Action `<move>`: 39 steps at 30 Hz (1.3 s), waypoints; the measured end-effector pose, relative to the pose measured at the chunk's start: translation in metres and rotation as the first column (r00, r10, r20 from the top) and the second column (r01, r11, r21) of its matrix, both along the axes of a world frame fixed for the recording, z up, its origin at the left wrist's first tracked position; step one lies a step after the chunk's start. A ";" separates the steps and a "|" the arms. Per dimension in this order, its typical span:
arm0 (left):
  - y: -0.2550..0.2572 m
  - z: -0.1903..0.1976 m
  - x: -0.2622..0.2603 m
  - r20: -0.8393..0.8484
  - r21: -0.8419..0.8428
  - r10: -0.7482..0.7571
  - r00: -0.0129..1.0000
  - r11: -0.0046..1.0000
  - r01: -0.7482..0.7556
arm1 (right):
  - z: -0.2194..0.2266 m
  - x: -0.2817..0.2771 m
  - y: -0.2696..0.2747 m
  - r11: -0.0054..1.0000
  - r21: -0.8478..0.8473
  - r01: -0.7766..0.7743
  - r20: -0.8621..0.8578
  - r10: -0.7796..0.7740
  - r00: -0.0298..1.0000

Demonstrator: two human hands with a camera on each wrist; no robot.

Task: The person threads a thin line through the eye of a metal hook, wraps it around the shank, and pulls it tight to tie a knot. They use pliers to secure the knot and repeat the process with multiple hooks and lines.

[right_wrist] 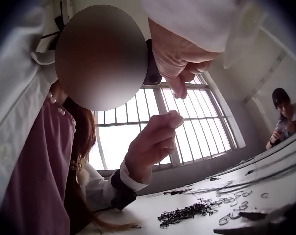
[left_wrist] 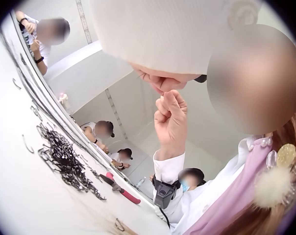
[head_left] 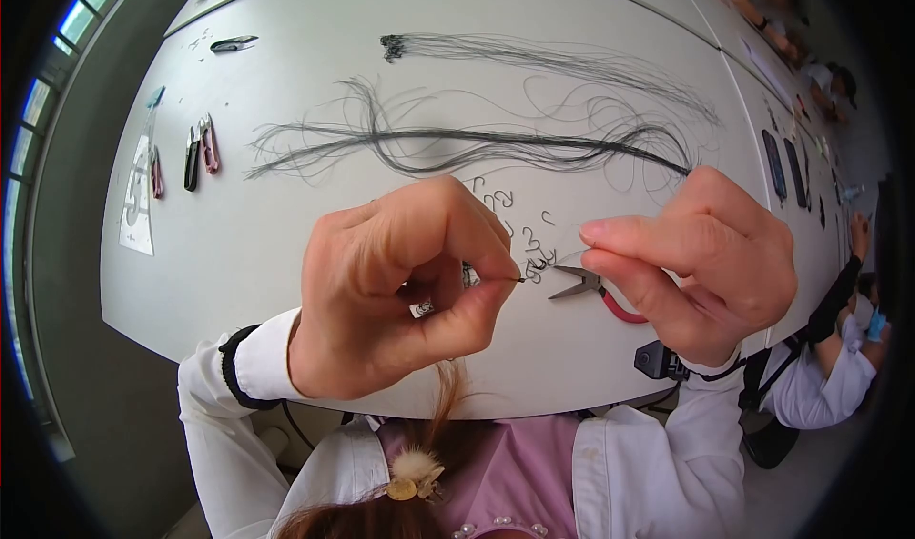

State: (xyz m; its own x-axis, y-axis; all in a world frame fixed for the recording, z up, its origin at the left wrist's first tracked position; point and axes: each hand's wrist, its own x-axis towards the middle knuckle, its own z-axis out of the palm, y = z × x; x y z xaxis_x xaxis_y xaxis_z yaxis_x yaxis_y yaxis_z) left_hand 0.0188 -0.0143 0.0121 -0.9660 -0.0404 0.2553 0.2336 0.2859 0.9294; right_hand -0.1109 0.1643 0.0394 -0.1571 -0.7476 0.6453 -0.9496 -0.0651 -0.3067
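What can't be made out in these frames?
- Small dark piece in the left hand: head view, mostly covered by fingertips.
- Thin line at the right hand: head view, too fine to trace.
- Right end of the dark strand bundle: head view, behind that hand.
- Wearer's face: wrist views, blurred.

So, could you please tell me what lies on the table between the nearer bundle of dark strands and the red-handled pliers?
Small dark hooks lie scattered between that bundle and the pliers, in the head view.
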 end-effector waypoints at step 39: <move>0.003 -0.005 -0.008 -0.376 -0.278 -0.027 0.926 0.957 -0.085 | -0.028 0.000 -0.019 0.960 0.188 -0.208 0.712 0.013 0.702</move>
